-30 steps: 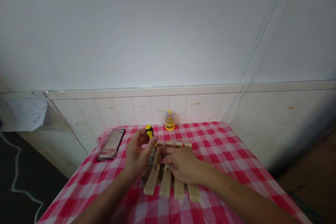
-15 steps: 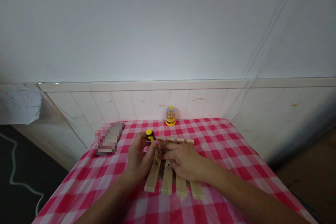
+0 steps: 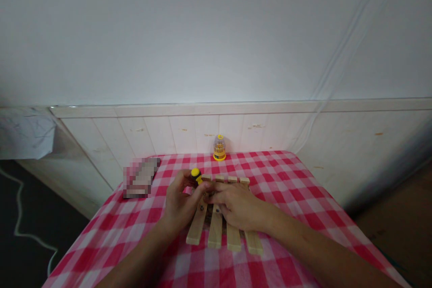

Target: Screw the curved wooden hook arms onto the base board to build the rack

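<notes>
A small screwdriver (image 3: 196,173) with a yellow and black handle is gripped in my left hand (image 3: 178,200), closed around it. The handle leans over the upper part of the leftmost wooden slat; its tip is hidden by my fingers. My right hand (image 3: 238,204) lies across a wooden piece (image 3: 215,234) made of several pale slats side by side, its fingers reaching left to the leftmost slat beside the screwdriver and holding the piece down. Dark screws or holes (image 3: 202,209) show on the left slats. Under the slats, a darker part is mostly covered.
The table has a red and white checked cloth (image 3: 283,261). A yellow-based bit holder (image 3: 219,149) with a clear cover stands at the back by the wall (image 3: 232,128). At the left lies a phone (image 3: 141,177), its screen blurred out.
The screwdriver handle has tipped toward me and shifted slightly right and down, with my left hand closer to my right. My right hand stays on the slats. The view has tilted slightly.
</notes>
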Motion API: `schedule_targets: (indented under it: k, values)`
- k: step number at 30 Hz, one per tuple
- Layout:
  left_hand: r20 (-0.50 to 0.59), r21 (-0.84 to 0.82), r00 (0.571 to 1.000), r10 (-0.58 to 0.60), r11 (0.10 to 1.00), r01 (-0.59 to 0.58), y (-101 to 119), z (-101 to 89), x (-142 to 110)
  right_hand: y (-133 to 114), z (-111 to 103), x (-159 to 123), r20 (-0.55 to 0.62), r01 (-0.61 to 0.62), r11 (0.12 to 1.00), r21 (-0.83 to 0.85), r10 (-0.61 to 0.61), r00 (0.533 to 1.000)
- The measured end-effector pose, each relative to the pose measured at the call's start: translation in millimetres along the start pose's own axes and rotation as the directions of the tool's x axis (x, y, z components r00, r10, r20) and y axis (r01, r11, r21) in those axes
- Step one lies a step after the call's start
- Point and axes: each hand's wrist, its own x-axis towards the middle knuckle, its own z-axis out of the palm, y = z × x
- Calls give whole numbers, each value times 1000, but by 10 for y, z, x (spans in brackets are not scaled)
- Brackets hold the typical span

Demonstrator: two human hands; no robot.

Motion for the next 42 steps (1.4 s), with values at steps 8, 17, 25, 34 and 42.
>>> schedule_targets:
  k: [8,17,25,34,42]
  values:
    - [28,-16,1000,2,1000,-2,47,-29,11,-6,0,0,-7,-3,1000,1,3,1000]
    - [61,-39,998,-10,999,13,63,-60,8,25,22,-4,-10,20,1000,2,-20,1000]
    - [38,-120,998,-46,991,50,130,-56,50,51,49,-1,-11,18,1000,13,-18,1000]
    - [112,-140,992,-58,987,74,312,-211,115,36,34,5,8,6,1000,19,-6,1000]
    - [26,-158,994,-110,981,113,120,-163,-86,46,38,-2,-11,22,1000,19,-22,1000]
